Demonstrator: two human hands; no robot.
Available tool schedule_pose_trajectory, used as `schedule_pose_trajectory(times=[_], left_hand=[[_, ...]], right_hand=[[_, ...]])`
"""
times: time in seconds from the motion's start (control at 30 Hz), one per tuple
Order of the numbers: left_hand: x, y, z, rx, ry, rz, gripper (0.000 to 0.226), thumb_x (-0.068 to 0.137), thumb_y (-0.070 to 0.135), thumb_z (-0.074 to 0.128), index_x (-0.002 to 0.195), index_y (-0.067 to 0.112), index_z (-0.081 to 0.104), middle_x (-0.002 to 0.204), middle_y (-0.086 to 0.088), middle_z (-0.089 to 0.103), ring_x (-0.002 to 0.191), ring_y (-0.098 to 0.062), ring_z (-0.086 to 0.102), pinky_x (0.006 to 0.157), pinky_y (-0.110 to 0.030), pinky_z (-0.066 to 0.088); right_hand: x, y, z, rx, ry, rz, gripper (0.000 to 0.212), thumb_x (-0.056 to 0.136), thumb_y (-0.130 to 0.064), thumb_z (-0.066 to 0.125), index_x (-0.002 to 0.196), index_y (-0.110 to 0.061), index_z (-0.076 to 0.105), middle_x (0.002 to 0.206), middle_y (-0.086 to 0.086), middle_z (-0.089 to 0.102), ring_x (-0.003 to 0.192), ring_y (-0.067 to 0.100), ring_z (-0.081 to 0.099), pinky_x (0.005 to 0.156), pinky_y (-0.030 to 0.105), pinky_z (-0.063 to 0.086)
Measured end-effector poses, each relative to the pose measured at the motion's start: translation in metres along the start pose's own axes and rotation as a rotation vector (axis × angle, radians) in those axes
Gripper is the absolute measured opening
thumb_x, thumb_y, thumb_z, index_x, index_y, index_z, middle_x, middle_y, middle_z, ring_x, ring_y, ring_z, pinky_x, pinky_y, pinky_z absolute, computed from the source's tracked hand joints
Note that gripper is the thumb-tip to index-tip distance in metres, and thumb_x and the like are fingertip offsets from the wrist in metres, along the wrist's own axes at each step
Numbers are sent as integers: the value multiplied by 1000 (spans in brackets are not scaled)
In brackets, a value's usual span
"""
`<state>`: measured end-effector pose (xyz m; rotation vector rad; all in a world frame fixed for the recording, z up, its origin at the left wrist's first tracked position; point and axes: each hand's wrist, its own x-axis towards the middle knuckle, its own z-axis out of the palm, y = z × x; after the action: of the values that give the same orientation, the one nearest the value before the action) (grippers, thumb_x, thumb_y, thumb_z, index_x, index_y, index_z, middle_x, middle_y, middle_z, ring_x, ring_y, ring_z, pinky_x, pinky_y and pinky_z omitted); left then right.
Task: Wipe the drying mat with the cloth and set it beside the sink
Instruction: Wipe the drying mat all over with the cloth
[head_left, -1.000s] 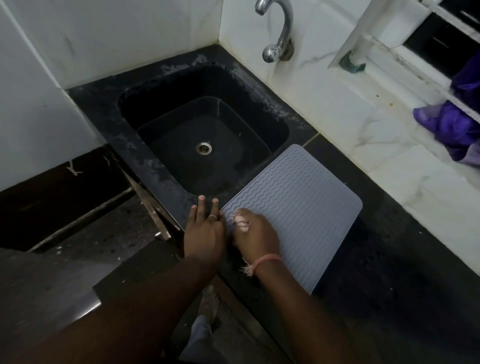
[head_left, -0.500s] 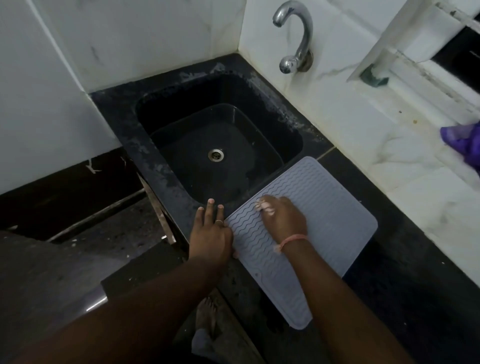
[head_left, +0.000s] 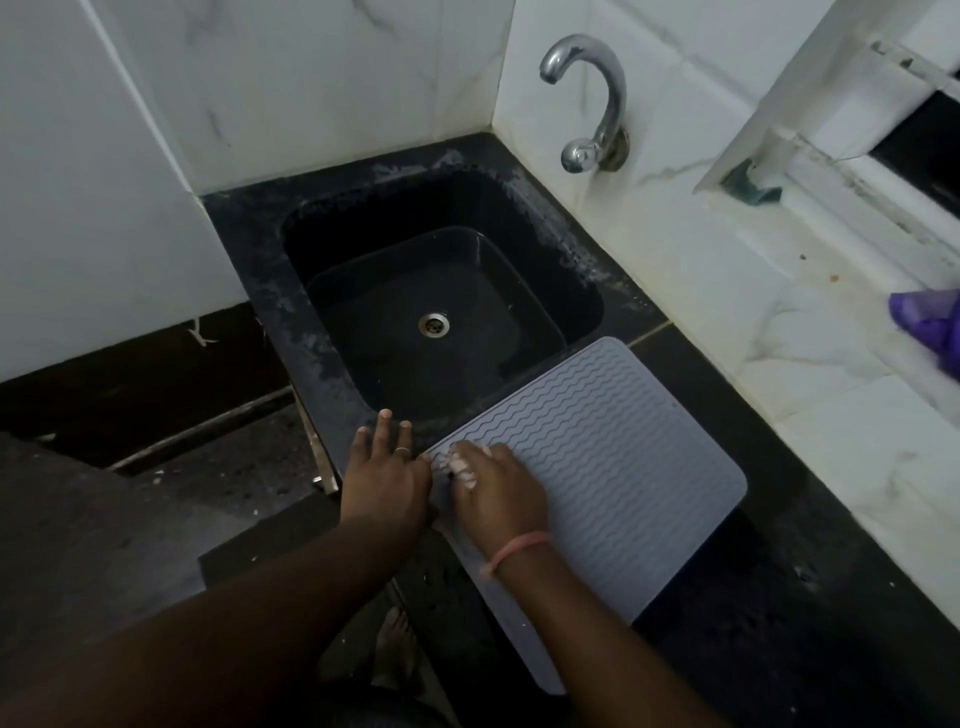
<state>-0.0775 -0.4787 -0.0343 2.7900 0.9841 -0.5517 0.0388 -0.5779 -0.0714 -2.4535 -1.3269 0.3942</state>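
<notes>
A grey drying mat (head_left: 613, 467) with wavy ridges lies flat on the black counter (head_left: 779, 597), just right of the black sink (head_left: 260, 249); one corner reaches the sink's rim. My right hand (head_left: 498, 493) presses a small pale bunched cloth (head_left: 460, 465) onto the mat's near-left corner, and only a bit of the cloth shows under the fingers. My left hand (head_left: 387, 478) lies flat on the counter at the mat's left edge, fingers stretched toward the sink, with nothing in it.
A chrome tap (head_left: 592, 104) juts from the white tiled wall behind the sink. A purple cloth (head_left: 930, 322) hangs at the right edge by the window sill. The counter drops off on the left to a dark lower floor; a bare foot (head_left: 395, 649) shows below.
My right hand slid the cloth out over the mat, then back to the mat's near-left corner beside my left hand. My left hand stayed at the mat's edge.
</notes>
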Motion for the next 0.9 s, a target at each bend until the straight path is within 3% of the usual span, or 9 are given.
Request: schedule_pose_trajectory(times=[0.17, 0.33, 0.43, 0.53, 0.7, 0.77, 0.9], left_hand=[[-1, 4, -1, 3, -44, -21, 77, 89, 63, 61, 153, 26, 40, 168, -17, 10, 155, -42, -6, 124, -59, 5], [0, 3, 0, -58, -47, -45, 72, 85, 64, 65, 146, 29, 50, 168, -16, 13, 155, -42, -3, 124, -59, 8], [2, 7, -4, -181, 28, -84, 72, 84, 69, 62, 144, 30, 52, 168, -12, 19, 155, -40, 5, 123, -54, 17], [8, 9, -3, -202, 78, -35, 69, 96, 54, 55, 157, 29, 32, 169, -9, 17, 156, -38, 6, 121, -47, 20], [9, 3, 9, -122, 39, -35, 77, 92, 57, 59, 158, 32, 27, 170, -10, 10, 155, -40, -3, 124, -52, 15], [10, 4, 8, -85, 10, -31, 83, 89, 62, 61, 158, 33, 25, 170, -12, 5, 154, -42, -8, 124, -57, 12], [13, 10, 1, 9, -35, -27, 88, 89, 64, 60, 159, 25, 23, 169, -16, 3, 153, -44, -11, 123, -60, 10]], right_hand=[[50, 61, -39, -73, 105, 208, 41, 101, -42, 53, 140, -31, 54, 122, 3, 59, 104, 19, 60, 75, 29, 43], [65, 63, -49, -40, 122, 351, 42, 99, -42, 57, 139, -30, 54, 118, 6, 60, 98, 22, 61, 75, 34, 52], [43, 40, -32, 81, 100, 233, 32, 96, -48, 52, 125, -36, 57, 106, -3, 60, 92, 15, 60, 75, 34, 55], [11, 8, -3, 55, 2, 37, 37, 94, -50, 39, 125, -37, 56, 105, -3, 60, 93, 17, 60, 74, 35, 54], [11, 15, -7, -57, 19, -57, 42, 94, -41, 55, 135, -35, 56, 114, 2, 59, 100, 23, 61, 73, 34, 48], [28, 30, -20, -96, -2, -39, 42, 96, -45, 53, 137, -36, 55, 118, 2, 59, 103, 22, 60, 77, 34, 49], [72, 73, -50, -148, 83, 178, 35, 99, -46, 52, 132, -32, 57, 109, 4, 61, 93, 21, 61, 70, 32, 45]])
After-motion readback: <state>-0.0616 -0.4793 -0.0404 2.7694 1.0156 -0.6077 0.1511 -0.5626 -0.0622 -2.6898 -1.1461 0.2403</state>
